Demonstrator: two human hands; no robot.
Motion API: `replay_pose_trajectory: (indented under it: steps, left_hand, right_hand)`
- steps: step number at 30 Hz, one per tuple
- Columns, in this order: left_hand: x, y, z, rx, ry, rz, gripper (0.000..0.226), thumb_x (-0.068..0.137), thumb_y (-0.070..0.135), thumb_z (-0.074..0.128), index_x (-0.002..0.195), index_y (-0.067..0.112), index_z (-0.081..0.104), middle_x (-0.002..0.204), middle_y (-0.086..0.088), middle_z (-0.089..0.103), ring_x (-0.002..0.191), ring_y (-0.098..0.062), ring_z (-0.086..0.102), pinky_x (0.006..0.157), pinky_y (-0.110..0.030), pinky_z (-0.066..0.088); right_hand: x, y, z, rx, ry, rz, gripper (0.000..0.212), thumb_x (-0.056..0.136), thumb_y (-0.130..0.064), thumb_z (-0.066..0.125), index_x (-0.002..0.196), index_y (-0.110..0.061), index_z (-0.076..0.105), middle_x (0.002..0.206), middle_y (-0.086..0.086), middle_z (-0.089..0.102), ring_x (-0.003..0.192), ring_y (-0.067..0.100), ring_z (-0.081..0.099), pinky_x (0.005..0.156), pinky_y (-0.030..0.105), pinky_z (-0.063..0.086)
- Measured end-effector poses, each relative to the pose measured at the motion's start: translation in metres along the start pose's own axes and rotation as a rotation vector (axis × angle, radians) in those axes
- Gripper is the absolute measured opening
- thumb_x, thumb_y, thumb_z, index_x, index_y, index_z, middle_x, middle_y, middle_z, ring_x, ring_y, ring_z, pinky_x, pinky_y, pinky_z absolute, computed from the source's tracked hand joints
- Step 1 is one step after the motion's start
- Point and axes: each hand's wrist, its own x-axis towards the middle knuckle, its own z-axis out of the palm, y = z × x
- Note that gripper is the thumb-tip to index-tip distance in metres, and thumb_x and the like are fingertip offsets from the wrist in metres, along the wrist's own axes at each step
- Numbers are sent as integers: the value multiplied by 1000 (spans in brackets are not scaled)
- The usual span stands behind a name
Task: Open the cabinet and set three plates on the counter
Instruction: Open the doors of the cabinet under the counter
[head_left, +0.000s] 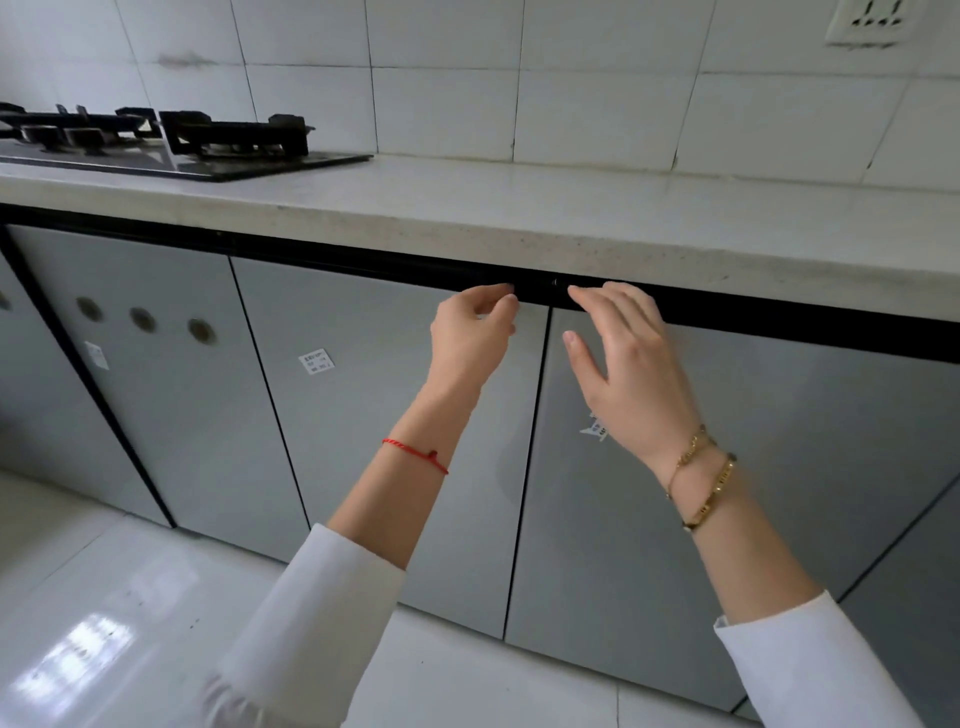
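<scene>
Beneath the bare counter (519, 208), beside the stove (171, 145): both hands' grips spread, left hand (470, 338) and right hand (623, 364) at shut cabinet doors (395, 415).

Head view looks down, close, at cabinet doors (395, 415); counter (571, 208) above.

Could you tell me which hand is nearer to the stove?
Left. The left hand is at the top edge of a cabinet door, right of the stove; the right hand is farther right, at the next door.
</scene>
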Motion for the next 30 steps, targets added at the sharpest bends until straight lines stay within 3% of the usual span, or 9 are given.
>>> replay_pose_trajectory:
  steps: [2, 6, 16, 21, 25, 30]
  left_hand:
    - [4, 0, 3, -110, -7, -50, 24, 91, 21, 59, 113, 17, 69, 90, 9, 69, 72, -2, 62, 64, -16, 50]
    - [7, -2, 5, -279, -27, -93, 9, 90, 18, 63, 91, 23, 70, 85, 2, 65, 70, -7, 55, 70, -23, 45]
    - [-10, -8, -7, -220, -1, 31, 13, 91, 22, 62, 87, 30, 71, 73, 11, 60, 62, 2, 52, 64, -15, 46]
    - [-32, -7, -28, -228, -10, 65, 13, 92, 22, 62, 87, 30, 71, 67, 17, 61, 66, 1, 54, 63, -14, 46]
    - [-55, -3, -48, -230, -26, 75, 14, 93, 22, 61, 87, 29, 71, 73, 12, 62, 72, -5, 55, 70, -22, 46]
    - [-93, -6, -80, -143, 22, 167, 19, 93, 17, 61, 110, 22, 68, 93, 7, 68, 79, -4, 60, 70, -20, 51]
  right_hand:
    - [1, 0, 4, -20, 23, -18, 41, 98, -21, 50, 135, -4, 50, 131, 10, 58, 131, 27, 43, 113, 38, 34]
    - [2, 2, 10, -57, 66, -39, 42, 97, -22, 49, 135, -6, 51, 127, 8, 60, 128, 28, 45, 110, 37, 36]
    - [-2, -4, 13, -9, 115, -92, 43, 98, -19, 47, 138, -5, 47, 131, 9, 57, 127, 27, 45, 111, 37, 35]
    - [-9, -23, 17, 109, 63, -168, 44, 101, -14, 43, 144, -6, 40, 145, 7, 48, 138, 23, 39, 117, 37, 31]
    - [-19, -40, 15, 250, 130, -210, 39, 99, -5, 42, 137, -4, 49, 139, 8, 53, 138, 21, 40, 116, 36, 32]
    - [-35, -67, 9, 348, 122, -285, 38, 98, 1, 44, 134, -6, 52, 136, 6, 55, 138, 16, 39, 116, 35, 34]
